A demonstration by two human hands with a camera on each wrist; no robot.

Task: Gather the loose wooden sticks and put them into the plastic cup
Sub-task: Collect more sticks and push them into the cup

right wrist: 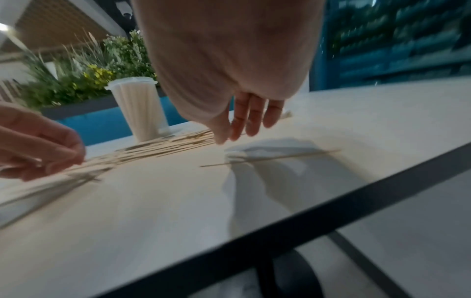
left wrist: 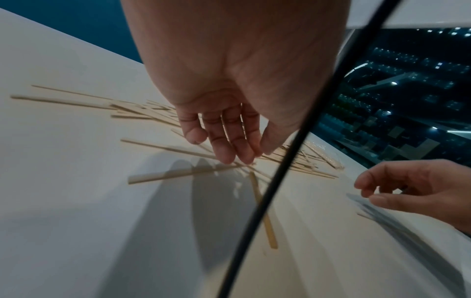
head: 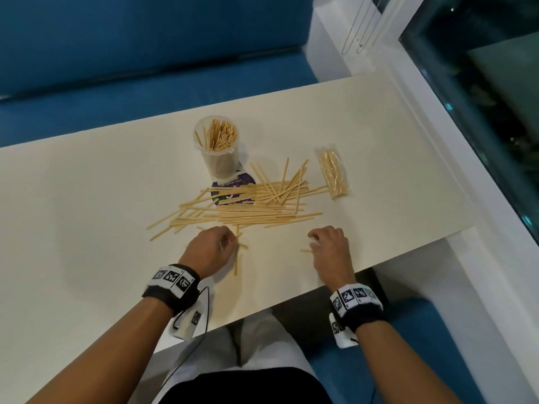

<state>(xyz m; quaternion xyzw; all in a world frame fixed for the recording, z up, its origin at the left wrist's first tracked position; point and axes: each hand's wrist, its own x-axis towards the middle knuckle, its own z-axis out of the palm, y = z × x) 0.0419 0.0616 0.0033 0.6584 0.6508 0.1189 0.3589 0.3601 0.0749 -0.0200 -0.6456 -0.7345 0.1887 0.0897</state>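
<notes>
A clear plastic cup (head: 217, 158) (right wrist: 142, 108) stands upright at the table's middle with many wooden sticks in it. In front of it spreads a pile of loose sticks (head: 250, 208) (right wrist: 173, 143). My left hand (head: 230, 239) (left wrist: 252, 155) hovers at the pile's near edge, fingers pointing down with tips gathered, and no stick is plainly held. One stick (head: 236, 263) (left wrist: 265, 217) lies just below it, pointing toward me. To the right, my right hand (head: 313, 242) (right wrist: 237, 135) hangs with relaxed fingers over a single stick (right wrist: 280, 157) (head: 305, 250) and holds nothing.
A sealed clear packet of sticks (head: 332, 173) lies right of the pile. Beneath the cup and sticks sits a purple printed disc (head: 247, 179). The cream table (head: 87, 199) ends just behind my wrists. A black cable (left wrist: 267, 201) hangs by my left wrist. Blue seating and a window surround the table.
</notes>
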